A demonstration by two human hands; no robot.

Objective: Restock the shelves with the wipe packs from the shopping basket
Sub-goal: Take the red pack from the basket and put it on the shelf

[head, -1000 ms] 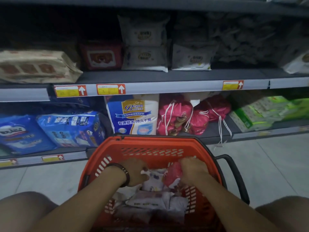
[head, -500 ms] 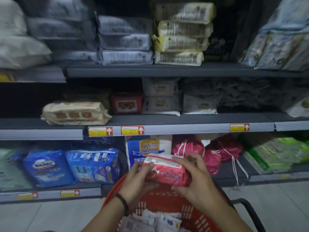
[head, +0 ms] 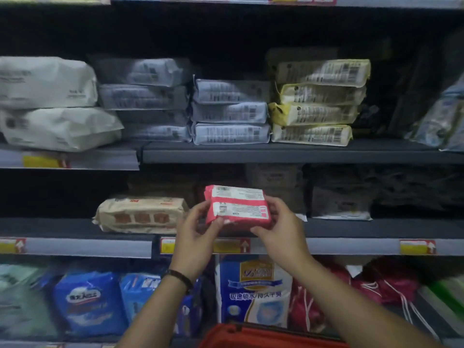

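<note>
Shelving, dim aisle. Red wipe pack is held level before middle shelf, just right of beige pack, by left hand and right hand, each grip pinching one end, presumably for flat insertion. Shopping basket is cut off below; stock behind the pack is hidden.

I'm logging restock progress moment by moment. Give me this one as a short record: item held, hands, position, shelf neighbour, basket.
item held: red wipe pack
hands: left hand and right hand each grip one end
position: held up at the level of the middle shelf
shelf neighbour: beige pack lying to its left
basket: only the shopping basket rim shows, contents out of view
shelf above: stacked yellow-edged packs
</note>
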